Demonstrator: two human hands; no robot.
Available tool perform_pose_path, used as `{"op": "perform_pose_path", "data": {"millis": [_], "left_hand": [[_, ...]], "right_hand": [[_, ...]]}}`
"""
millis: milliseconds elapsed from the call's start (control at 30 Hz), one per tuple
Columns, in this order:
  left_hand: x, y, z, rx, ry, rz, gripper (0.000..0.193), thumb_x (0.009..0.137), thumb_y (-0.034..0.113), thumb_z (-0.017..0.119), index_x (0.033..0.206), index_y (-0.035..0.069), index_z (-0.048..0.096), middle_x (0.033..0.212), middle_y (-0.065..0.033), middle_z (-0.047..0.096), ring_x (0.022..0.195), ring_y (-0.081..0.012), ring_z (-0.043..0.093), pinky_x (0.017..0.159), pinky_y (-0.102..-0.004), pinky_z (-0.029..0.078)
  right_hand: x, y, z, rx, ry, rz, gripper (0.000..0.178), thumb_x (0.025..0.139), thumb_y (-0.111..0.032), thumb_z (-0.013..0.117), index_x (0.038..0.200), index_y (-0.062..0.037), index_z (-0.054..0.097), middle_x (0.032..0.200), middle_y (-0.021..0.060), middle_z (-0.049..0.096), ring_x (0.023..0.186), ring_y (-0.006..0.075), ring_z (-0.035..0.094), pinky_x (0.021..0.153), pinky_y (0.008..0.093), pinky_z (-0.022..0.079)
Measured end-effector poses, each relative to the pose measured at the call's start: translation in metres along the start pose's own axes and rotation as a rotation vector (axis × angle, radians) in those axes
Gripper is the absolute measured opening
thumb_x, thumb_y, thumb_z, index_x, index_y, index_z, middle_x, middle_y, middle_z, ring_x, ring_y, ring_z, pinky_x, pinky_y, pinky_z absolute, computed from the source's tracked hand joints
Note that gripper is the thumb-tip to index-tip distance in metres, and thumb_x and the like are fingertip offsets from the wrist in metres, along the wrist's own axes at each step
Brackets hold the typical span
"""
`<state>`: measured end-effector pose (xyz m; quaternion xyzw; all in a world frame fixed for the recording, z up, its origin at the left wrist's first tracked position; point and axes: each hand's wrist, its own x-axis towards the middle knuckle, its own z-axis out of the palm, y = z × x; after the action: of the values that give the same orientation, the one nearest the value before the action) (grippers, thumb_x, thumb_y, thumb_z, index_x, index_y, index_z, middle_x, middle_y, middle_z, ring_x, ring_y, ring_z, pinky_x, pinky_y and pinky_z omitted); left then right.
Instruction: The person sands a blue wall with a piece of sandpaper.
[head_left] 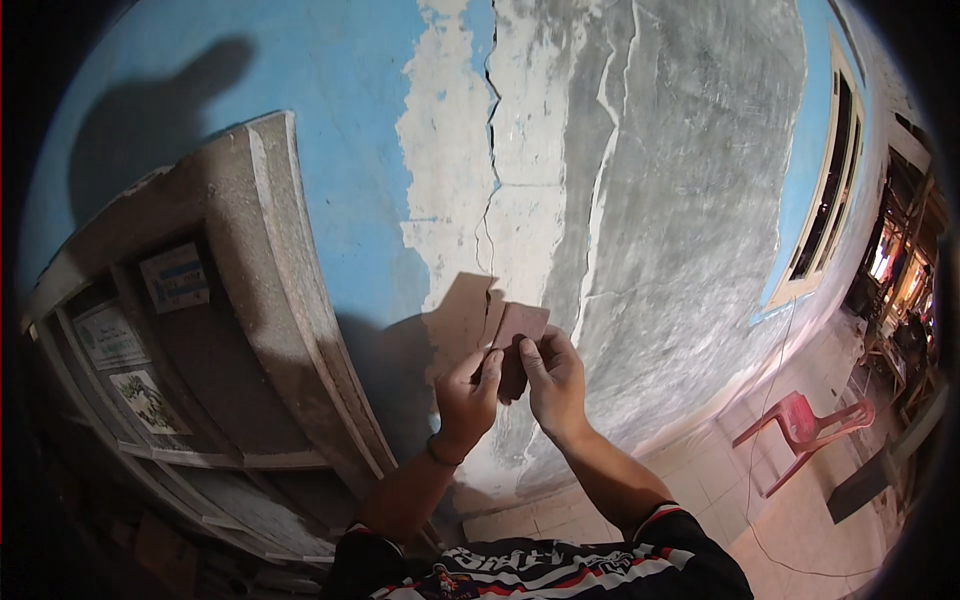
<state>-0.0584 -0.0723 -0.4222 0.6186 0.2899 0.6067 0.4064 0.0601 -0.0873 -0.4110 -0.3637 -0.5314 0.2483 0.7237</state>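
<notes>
The wall (530, 220) is showing blue at left, patchy white mid-scene and mottled grey at right. The sheet (522, 322) is looking reddish brown (the right-hand chair (797, 420) is glowing pinkish red), and the near shirt (570, 572) is mixing black with red-and-white stripes.

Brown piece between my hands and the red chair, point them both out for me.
Brown piece (521, 323): head view, on its upper part.
Red chair (799, 418): head view, on its broad panel.
</notes>
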Motion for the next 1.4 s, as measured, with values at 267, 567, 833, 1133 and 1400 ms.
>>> {"op": "perform_pose_path", "data": {"millis": [267, 567, 833, 1133, 1400], "left_hand": [[0.063, 0.018, -0.013, 0.596, 0.522, 0.852, 0.019, 0.093, 0.012, 0.050, 0.094, 0.001, 0.066, 0.096, -0.0145, 0.065, 0.092, -0.0298, 0.060, 0.084, -0.0395, 0.044], [0.084, -0.033, -0.034, 0.975, 0.744, 0.963, 0.019, 0.087, 0.018, 0.048, 0.090, 0.006, 0.062, 0.105, -0.0128, 0.051, 0.095, -0.0306, 0.048, 0.085, -0.0443, 0.037], [0.076, -0.036, -0.034, 1.001, 0.699, 0.967, 0.015, 0.085, 0.015, 0.051, 0.097, 0.014, 0.060, 0.109, -0.0093, 0.049, 0.100, -0.0305, 0.045, 0.089, -0.0454, 0.033], [0.076, -0.044, -0.036, 1.037, 0.688, 0.977, 0.016, 0.082, 0.018, 0.051, 0.094, 0.014, 0.060, 0.107, -0.0087, 0.051, 0.098, -0.0298, 0.044, 0.086, -0.0450, 0.031], [0.076, -0.047, -0.038, 1.027, 0.652, 0.975, 0.014, 0.080, 0.016, 0.050, 0.089, 0.010, 0.060, 0.105, -0.0115, 0.050, 0.103, -0.0310, 0.040, 0.090, -0.0455, 0.029]], "right_hand": [[0.115, -0.056, 0.018, -0.447, 0.253, -0.505, 0.041, 0.087, 0.000, 0.057, 0.127, -0.0068, 0.053, 0.076, 0.0119, 0.055, 0.067, 0.0286, 0.058, 0.062, 0.0375, 0.047], [0.160, -0.027, 0.018, -1.131, 0.543, -1.049, 0.045, 0.086, -0.013, 0.058, 0.130, -0.0069, 0.056, 0.126, 0.0160, 0.052, 0.114, 0.0307, 0.052, 0.100, 0.0545, 0.032], [0.155, -0.038, 0.018, -1.128, 0.140, -0.944, 0.071, 0.092, -0.049, 0.044, 0.144, -0.0010, 0.035, 0.153, 0.0193, 0.026, 0.140, 0.0383, 0.027, 0.107, 0.0660, 0.007], [0.169, -0.081, 0.051, -1.180, 0.081, -0.844, 0.078, 0.096, -0.055, 0.031, 0.150, -0.0010, 0.019, 0.157, 0.0219, 0.015, 0.146, 0.0373, 0.010, 0.105, 0.0666, -0.012], [0.248, -0.132, 0.068, -0.918, 0.196, -1.096, 0.081, 0.095, -0.053, 0.040, 0.146, 0.0066, 0.022, 0.153, 0.0251, 0.024, 0.144, 0.0405, 0.017, 0.113, 0.0583, 0.008]]}}
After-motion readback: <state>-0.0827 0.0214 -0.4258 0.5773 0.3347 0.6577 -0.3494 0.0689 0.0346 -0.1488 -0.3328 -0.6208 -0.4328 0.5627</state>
